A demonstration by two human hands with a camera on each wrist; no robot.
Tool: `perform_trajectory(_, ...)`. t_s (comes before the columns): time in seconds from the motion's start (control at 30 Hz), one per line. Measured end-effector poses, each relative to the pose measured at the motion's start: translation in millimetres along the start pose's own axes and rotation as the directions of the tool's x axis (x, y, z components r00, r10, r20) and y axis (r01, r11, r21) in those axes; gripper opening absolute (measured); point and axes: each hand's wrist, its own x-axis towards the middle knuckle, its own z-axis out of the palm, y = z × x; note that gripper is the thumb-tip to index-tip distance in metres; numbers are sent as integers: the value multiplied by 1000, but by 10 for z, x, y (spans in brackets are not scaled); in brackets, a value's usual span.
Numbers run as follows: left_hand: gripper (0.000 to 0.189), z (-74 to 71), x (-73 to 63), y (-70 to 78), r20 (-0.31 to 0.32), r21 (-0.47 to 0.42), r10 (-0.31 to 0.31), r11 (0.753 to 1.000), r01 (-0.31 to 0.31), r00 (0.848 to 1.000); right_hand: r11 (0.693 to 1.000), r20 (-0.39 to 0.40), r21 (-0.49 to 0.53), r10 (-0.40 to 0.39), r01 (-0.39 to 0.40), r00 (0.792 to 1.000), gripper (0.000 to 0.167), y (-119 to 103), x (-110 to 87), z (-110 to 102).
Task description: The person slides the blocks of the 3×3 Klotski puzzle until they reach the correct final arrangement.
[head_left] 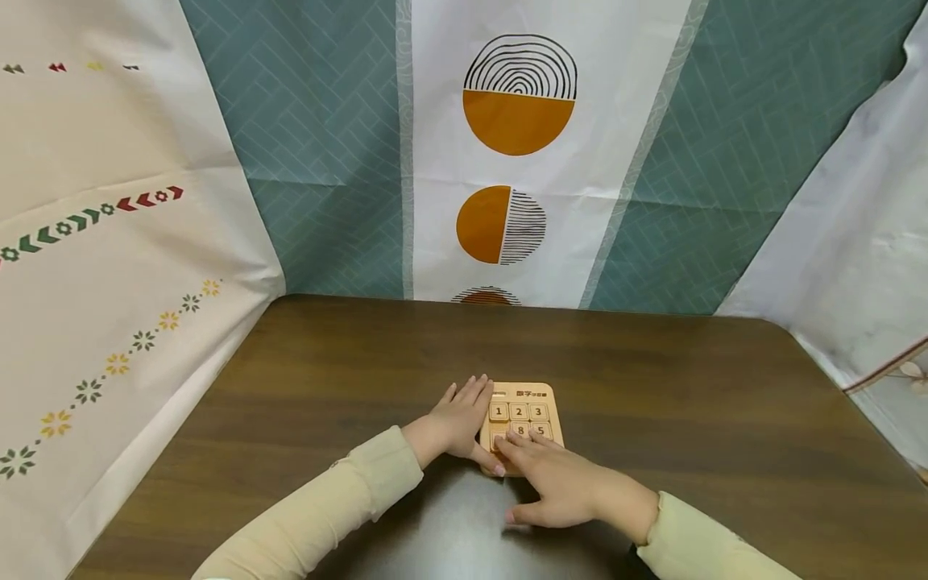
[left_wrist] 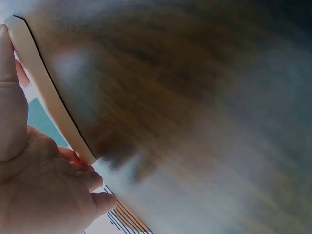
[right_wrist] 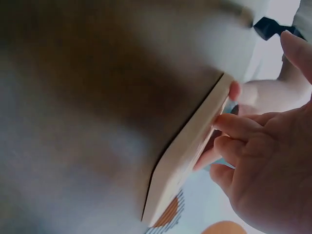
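Board (head_left: 554,412) during apparent tile-sliding: left hand (head_left: 462,424) at its left edge, right hand (head_left: 561,482) on near tiles (head_left: 519,430), thumbs spread from fingers; next, presumably, light pushing.

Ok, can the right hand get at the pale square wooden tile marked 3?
Likely yes: the right hand has its fingertips over the pale wooden number board, just nearer the person than that uncovered tile. The left hand lies along the board's left edge, out of the way.
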Motion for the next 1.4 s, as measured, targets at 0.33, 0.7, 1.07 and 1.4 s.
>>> perform_trajectory(0.33, 126, -36, -27, -16, 1, -14, 2, 1000, -2, 1000, 999, -45, 42, -7, 9, 999, 87, -10, -129, -14)
perform_trajectory(0.7, 126, -57, -13, 11, 13, -9, -2, 1000, 2, 1000, 997, -115, 33, 77, -74, 990, 90, 54, -92, -11)
perform_trajectory(1.07, 126, -40, -42, 6, 27, -19, -9, 1000, 9, 1000, 998, -41, 53, 35, -33, 999, 88, -33, 79, -15)
perform_trajectory(1.4, 127, -36, -28, -3, 7, -20, -3, 1000, 3, 1000, 995, -149, 96, 23, -9, 989, 83, 104, -253, -37)
